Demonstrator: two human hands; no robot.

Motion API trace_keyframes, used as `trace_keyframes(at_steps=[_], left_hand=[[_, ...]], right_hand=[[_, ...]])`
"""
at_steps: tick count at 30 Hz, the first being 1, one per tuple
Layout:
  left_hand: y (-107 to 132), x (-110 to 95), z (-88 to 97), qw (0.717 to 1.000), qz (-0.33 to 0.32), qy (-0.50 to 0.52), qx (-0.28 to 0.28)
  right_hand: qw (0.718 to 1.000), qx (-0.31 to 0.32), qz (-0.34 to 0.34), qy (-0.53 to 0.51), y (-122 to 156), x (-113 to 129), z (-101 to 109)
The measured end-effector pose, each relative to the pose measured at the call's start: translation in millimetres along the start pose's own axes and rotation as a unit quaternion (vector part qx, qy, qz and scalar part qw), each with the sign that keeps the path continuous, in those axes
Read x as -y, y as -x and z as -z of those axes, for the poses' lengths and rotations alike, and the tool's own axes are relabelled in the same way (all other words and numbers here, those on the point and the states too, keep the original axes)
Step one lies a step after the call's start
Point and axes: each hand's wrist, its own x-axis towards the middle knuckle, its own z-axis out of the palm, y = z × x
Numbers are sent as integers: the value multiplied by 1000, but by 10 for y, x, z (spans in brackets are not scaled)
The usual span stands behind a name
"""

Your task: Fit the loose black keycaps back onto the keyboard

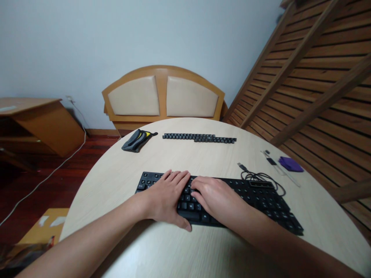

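A black keyboard (189, 216) lies at a slant on the round table, with some of its upper key positions bare of caps. My left hand (166, 197) rests palm down across its left part, fingers stretched out and thumb near the front edge. Over the middle of the keys, my right hand (216, 195) is bent, its fingers curled together and the fingertips at the upper keys beside the left hand. Whatever sits between those fingertips is too small to make out. Loose black keycaps (199, 138) stand in rows farther back on the table.
A grey-and-black pouch (137, 139) with yellow trim lies at the table's back left. Behind the keyboard is its coiled cable (261, 177). At right are a purple cloth (290, 164) and a thin wire tool (285, 174). A wooden slatted panel (313, 96) leans beyond.
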Motion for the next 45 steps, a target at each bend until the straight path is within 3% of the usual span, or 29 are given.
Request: trace_keyframes(at_steps=[6,14,19,25,31,37,45], left_hand=[[-2,-9,14,1000,6,-8,2],[0,-30,42,1000,12,-8,15],[-1,-24,32,1000,10,-9,12],[5,-21,40,1000,10,-4,10],[-1,-21,41,1000,10,-4,12],[-5,-35,66,1000,16,-2,22],[-3,-24,47,1000,11,6,12]], right_hand=[[996,19,-51,-67,-7,2,17],[995,-2,-20,-96,-2,-104,-45],[993,-26,-15,-111,-37,-230,41],[991,-76,-112,22,-484,-661,165],[978,-69,-184,76,-1014,-1030,79],[969,-54,-222,92,-1297,-1124,-31],[966,-47,-237,95,-1454,-1149,-112]])
